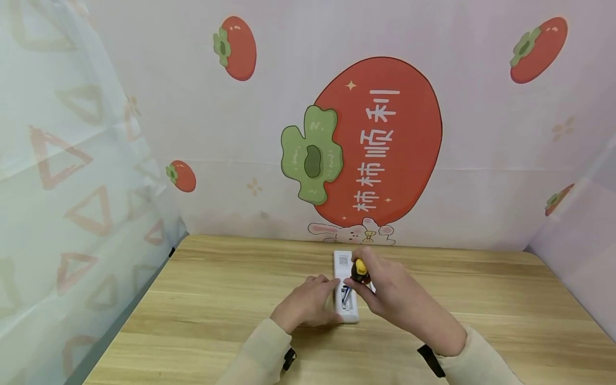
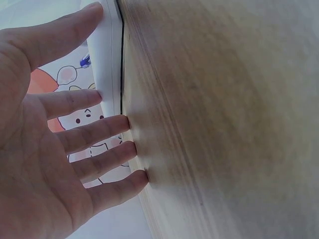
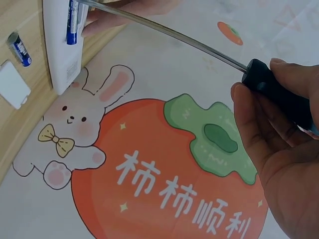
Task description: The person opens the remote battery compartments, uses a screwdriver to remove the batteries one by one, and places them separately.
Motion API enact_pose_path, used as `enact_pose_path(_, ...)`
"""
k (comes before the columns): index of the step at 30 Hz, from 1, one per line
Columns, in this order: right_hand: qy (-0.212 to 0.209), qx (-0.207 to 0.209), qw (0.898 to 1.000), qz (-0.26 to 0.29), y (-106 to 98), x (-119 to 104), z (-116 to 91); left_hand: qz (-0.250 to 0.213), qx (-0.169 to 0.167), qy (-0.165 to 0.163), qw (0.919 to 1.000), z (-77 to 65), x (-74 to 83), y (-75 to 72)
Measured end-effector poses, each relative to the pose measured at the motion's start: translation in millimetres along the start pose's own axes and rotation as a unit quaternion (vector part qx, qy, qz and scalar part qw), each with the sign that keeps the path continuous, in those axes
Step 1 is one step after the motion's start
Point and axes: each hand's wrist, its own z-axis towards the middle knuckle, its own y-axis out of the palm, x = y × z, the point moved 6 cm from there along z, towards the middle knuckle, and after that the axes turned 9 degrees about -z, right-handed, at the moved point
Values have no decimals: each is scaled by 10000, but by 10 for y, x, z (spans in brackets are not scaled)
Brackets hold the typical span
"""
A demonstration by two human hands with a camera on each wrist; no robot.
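A white remote control (image 1: 339, 270) lies lengthwise on the table with its battery compartment facing up. Against its left side my left hand (image 1: 310, 302) rests with fingers extended; in the left wrist view, thumb and index fingertips (image 2: 94, 95) touch the casing and the other fingertips meet the tabletop. My right hand (image 1: 392, 286) grips the yellow and black handle of a screwdriver (image 3: 174, 35), its shaft slanting down to the compartment. A blue battery (image 3: 73, 25) shows there, beside the shaft's far end. The screwdriver's tip is out of the right wrist view.
Beside the remote lie a loose blue battery (image 3: 20, 50) and a small white cover (image 3: 12, 84), both mostly hidden by my right hand in the head view. The wooden table (image 1: 216, 299) ends at a printed backdrop (image 1: 269, 203) behind, with cloth on both sides.
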Motion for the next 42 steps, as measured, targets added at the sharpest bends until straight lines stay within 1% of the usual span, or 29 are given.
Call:
enact_pose_path(7,-67,42,9999,-137,1,-11,-4,26,21,1,10000,-5,-2,13)
enact_pose_path(12,-149,197,9995,-218,-3,-20,-19,29,24,-1,10000,-9,-3,16)
enact_pose_path(18,-94,327,9993,-160,-7,-8,-33,14,29,17,10000,-17,16,4)
enact_pose_path(28,-17,374,9990,-234,-19,8,-36,152,6,12,9999,-12,24,-5)
enact_pose_path(37,70,446,9983,-380,-91,43,-23,166,9,-66,9998,-1,17,-3)
enact_pose_path(42,92,507,9982,-321,-117,57,-17,151,12,-81,9999,-3,14,5)
